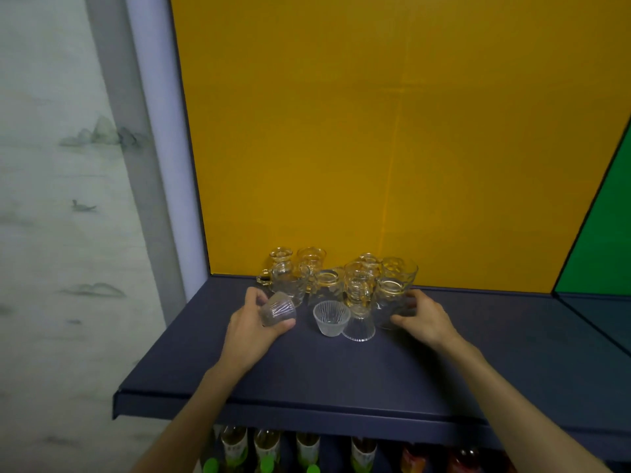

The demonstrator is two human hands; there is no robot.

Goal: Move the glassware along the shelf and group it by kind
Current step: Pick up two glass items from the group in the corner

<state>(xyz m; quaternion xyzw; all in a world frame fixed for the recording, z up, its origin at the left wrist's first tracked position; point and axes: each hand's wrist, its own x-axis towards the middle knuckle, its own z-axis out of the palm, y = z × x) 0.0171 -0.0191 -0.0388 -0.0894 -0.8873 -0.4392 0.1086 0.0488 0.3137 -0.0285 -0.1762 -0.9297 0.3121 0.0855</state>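
Oddly, left hand (pixel 251 324) grips ribbed cup (pixel 277 309); right hand (pixel 423 317) clasps clear glass (pixel 392 303).

Bare forearms, no sleeves; left grip (pixel 254 322) & right grip (pixel 421 317) ungloved.

You face a dark blue shelf (pixel 341 377) with a yellow back panel. A cluster of clear glassware (pixel 336 281) stands on it near the back, the pieces close together. In front of the cluster a ribbed glass cup (pixel 331 317) stands upright, mouth open upward, and just beside it to the right an upturned ribbed glass (pixel 359 329) rests rim down on the shelf
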